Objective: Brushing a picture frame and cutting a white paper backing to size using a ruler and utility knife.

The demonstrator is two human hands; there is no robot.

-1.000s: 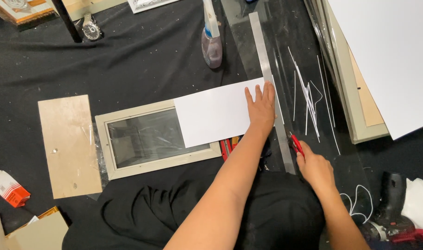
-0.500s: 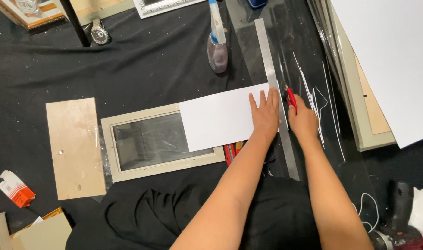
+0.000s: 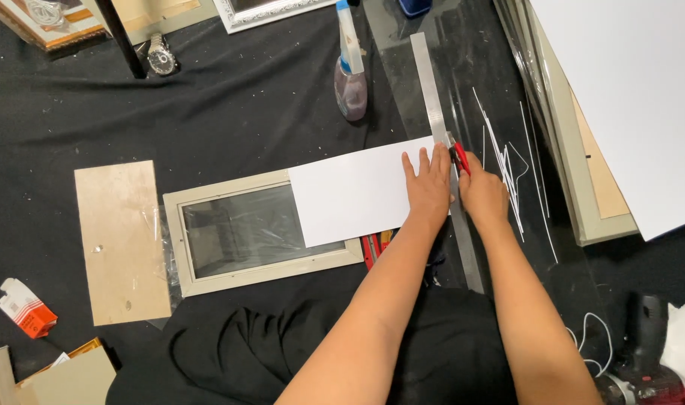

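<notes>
Since half a second ago, the red knife (image 3: 459,158) has been drawn toward the ruler (image 3: 437,112), gripped in the right hand (image 3: 483,196); its blade is hidden. White card (image 3: 353,191) is pinned beneath the left hand (image 3: 429,187), fingers flat and spread.

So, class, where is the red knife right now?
The red knife is in the right hand, at the top corner of the white sheet, against the metal ruler.

Sheet (image 3: 350,191) overlaps frame (image 3: 260,232) right end; ruler (image 3: 443,142) along sheet right edge
</notes>
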